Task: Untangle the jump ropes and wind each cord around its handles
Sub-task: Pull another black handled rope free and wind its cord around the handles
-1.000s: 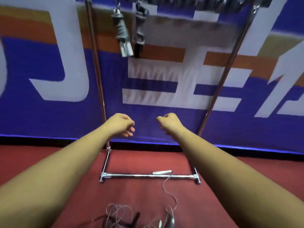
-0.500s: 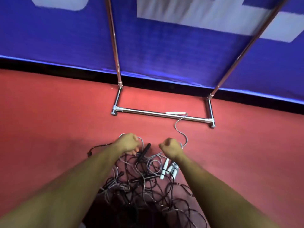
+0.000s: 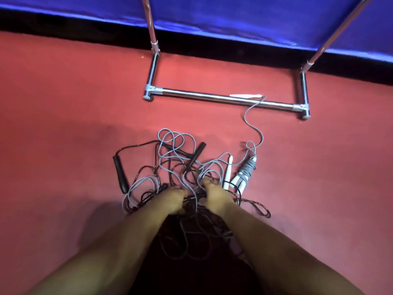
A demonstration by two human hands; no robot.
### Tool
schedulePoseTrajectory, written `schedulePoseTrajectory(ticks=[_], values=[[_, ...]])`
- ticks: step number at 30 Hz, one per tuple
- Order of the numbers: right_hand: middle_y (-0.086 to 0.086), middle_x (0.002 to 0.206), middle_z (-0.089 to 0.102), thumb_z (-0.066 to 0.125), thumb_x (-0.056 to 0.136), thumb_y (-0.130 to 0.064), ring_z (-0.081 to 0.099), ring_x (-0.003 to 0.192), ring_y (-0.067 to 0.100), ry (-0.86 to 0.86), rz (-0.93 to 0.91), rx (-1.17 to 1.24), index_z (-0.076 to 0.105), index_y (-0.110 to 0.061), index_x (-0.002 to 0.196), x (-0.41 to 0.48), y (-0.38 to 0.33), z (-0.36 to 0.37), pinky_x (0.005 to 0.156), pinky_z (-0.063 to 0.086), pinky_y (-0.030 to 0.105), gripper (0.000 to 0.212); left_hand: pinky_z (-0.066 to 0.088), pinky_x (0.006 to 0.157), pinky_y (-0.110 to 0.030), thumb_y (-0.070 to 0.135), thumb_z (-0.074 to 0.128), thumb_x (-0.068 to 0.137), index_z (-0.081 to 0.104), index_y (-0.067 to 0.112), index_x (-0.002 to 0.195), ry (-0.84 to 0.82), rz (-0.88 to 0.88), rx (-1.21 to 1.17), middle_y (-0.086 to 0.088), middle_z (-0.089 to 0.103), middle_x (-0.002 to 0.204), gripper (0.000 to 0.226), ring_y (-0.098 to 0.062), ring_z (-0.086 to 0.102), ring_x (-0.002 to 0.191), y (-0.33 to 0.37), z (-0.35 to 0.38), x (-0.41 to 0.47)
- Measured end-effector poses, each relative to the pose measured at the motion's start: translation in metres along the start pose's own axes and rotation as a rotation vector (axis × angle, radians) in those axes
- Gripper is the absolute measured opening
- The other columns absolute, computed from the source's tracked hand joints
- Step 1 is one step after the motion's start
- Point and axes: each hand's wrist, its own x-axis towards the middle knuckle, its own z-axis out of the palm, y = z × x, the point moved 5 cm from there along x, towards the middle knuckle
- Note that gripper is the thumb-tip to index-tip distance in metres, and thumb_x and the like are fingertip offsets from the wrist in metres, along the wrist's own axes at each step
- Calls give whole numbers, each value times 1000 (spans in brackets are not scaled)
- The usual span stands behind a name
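A tangle of grey and black jump rope cords point(image 3: 176, 158) lies on the red floor. Black handles stick out at its left point(image 3: 120, 175) and top point(image 3: 196, 154), and a white handle point(image 3: 228, 173) lies at its right. Beside that sits a white-handled rope point(image 3: 244, 173) with grey cord wound round its handles. From there a loose grey cord point(image 3: 253, 126) runs to another white handle point(image 3: 244, 96) on the rack's bar. My left hand point(image 3: 172, 199) and right hand point(image 3: 214, 194) are down in the tangle's near side. Their fingers curl round the cords, with a dark piece between them.
A chrome rack base point(image 3: 202, 96) stands on the floor beyond the tangle, its two uprights point(image 3: 152, 22) rising in front of a blue banner point(image 3: 234, 11). Red floor stretches to the left and right of the ropes.
My view tipped from the rack's top down to the floor. Both hands dropped from fists in the air into the tangle and now grip the cords.
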Motion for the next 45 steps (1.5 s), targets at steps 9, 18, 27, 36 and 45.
schedulePoseTrajectory(ticks=[9, 18, 27, 36, 45], values=[[12, 84, 67, 52, 94, -18, 63, 80, 29, 56, 46, 144, 55, -16, 75, -2, -3, -23, 73, 48, 30, 19, 41, 66, -22, 13, 52, 99, 65, 10, 94, 90, 13, -292, -6, 67, 82, 14, -27, 65, 83, 2, -25, -9], [13, 131, 60, 58, 82, -31, 53, 122, 34, 249, -4, -3, 53, -20, 135, -70, -47, -142, 100, 45, 36, 54, 37, 51, -24, 8, 45, 100, 52, 17, 72, 309, 165, -391, 0, 54, 56, 30, -14, 45, 44, 26, -160, -94], [5, 68, 60, 55, 96, -9, 56, 53, 13, 179, -420, 535, 60, -6, 100, -183, -148, -210, 54, 42, 23, 8, 34, 55, -27, 14, 56, 98, 61, 7, 81, 570, 430, -371, 0, 46, 54, 19, -17, 39, 51, 102, -270, -261], [-6, 52, 28, 46, 101, -17, 22, 44, 10, 398, -684, 1098, 34, -21, 72, -307, -183, -298, 45, 19, 21, 32, 43, 79, -33, 22, 62, 95, 66, 20, 85, 442, 365, -442, 0, 70, 84, 10, -9, 57, 78, 90, -217, -285], [12, 70, 59, 51, 98, -10, 63, 58, 22, 472, -507, 1014, 51, -10, 81, -306, -141, -277, 53, 48, 28, 17, 59, 67, -25, 11, 42, 104, 53, 10, 93, 570, 681, -1132, -8, 76, 80, 16, -18, 74, 75, 135, -230, -329]])
